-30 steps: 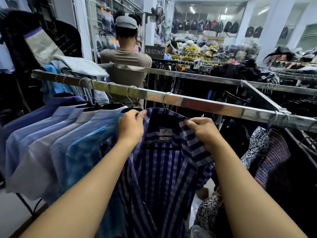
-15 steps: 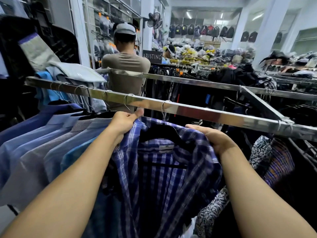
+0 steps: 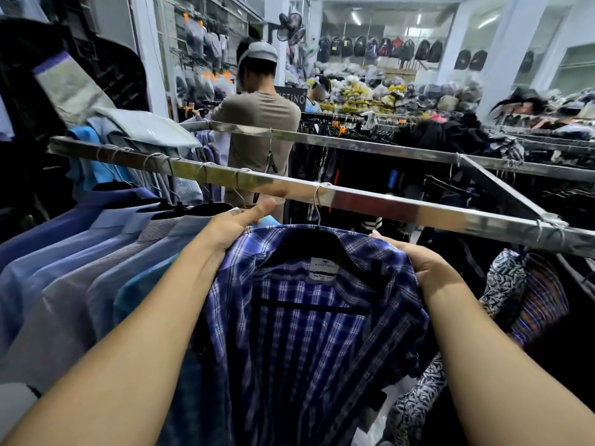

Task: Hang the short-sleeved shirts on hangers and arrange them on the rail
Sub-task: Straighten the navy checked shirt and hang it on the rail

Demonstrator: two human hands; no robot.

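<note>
A blue-and-navy plaid shirt [image 3: 309, 342] hangs on a black hanger [image 3: 309, 244] whose wire hook loops over the chrome rail [image 3: 402, 206]. My left hand [image 3: 231, 228] grips the shirt's left shoulder, thumb pointing up toward the rail. My right hand [image 3: 425, 265] grips the right shoulder and collar edge. The shirt faces me with its front open and a white neck label showing.
Several light blue and grey shirts [image 3: 96, 268] hang packed on the rail to the left. Patterned shirts [image 3: 521, 297] hang low on the right. A person in a tan T-shirt [image 3: 257, 136] stands behind the rail. A second rail [image 3: 370, 146] and a cross bar run beyond.
Both hands have slid outward from the collar to the shirt's shoulders. The shirt front has spread wider on its hanger, and the view has moved closer to the rail.
</note>
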